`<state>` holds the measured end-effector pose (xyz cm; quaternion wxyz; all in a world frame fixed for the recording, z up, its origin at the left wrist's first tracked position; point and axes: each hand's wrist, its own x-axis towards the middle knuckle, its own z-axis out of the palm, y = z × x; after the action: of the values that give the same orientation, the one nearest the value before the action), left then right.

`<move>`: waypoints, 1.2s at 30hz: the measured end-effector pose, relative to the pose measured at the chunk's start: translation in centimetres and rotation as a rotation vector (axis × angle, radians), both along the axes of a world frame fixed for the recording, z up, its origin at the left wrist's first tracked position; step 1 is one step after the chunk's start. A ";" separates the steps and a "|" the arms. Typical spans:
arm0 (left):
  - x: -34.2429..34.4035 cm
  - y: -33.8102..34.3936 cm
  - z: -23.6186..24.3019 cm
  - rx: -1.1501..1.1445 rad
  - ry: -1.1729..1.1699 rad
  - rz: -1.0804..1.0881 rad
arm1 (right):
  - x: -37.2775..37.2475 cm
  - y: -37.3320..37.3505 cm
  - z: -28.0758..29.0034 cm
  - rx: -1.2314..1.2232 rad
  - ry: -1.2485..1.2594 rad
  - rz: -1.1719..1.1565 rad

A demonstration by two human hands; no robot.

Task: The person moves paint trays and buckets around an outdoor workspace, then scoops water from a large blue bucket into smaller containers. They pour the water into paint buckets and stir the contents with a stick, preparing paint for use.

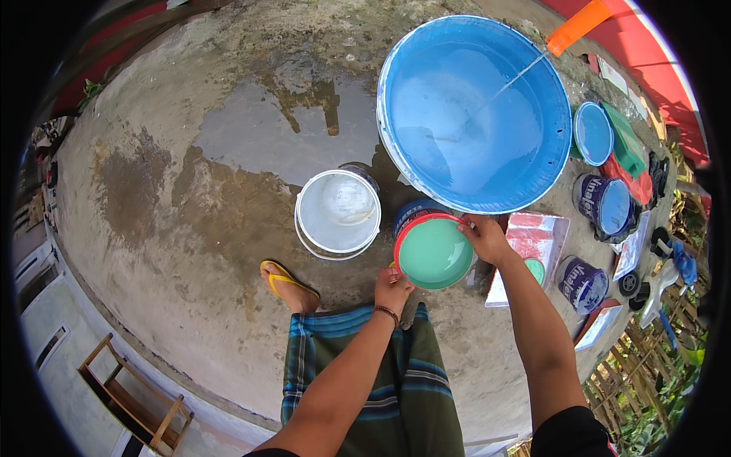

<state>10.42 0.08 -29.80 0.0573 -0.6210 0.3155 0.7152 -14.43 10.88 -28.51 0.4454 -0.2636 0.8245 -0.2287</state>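
Observation:
Between my hands is a round red-rimmed bowl (435,254) with a pale green inside, apparently holding liquid. My left hand (393,291) pinches its near left rim, and my right hand (485,239) grips the rim at the far right. Both hands are closed; the thumb and fingers hide small parts of the edge. Under the bowl, a dark blue paint bucket (415,209) is mostly covered. Just beyond stands a large blue tub (560,145) of water. To the left is a white bucket (339,213), its wire handle hanging down the near side.
Water runs into the tub from an orange spout (577,29). On the right are a red-stained paint tray (537,228), paint buckets (603,204) (582,285) and a green-rimmed bucket (593,133). A puddle (251,126) wets the concrete. A wooden bench (133,396) stands lower left.

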 end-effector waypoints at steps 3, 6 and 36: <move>1.1 -0.2 2.1 0.008 0.025 0.036 | 1.7 0.0 3.2 -0.039 0.034 -0.119; 2.5 -0.4 5.2 0.076 0.018 0.154 | 3.2 0.1 6.4 -0.029 0.013 -0.159; 6.0 -12.8 9.0 0.231 0.052 0.152 | 7.2 -12.9 13.3 0.217 0.140 -0.144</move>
<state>16.46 -12.75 -20.77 0.0661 -0.6136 0.1845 0.7649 -7.27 -2.04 -15.21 0.3951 -0.1693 0.8902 -0.1507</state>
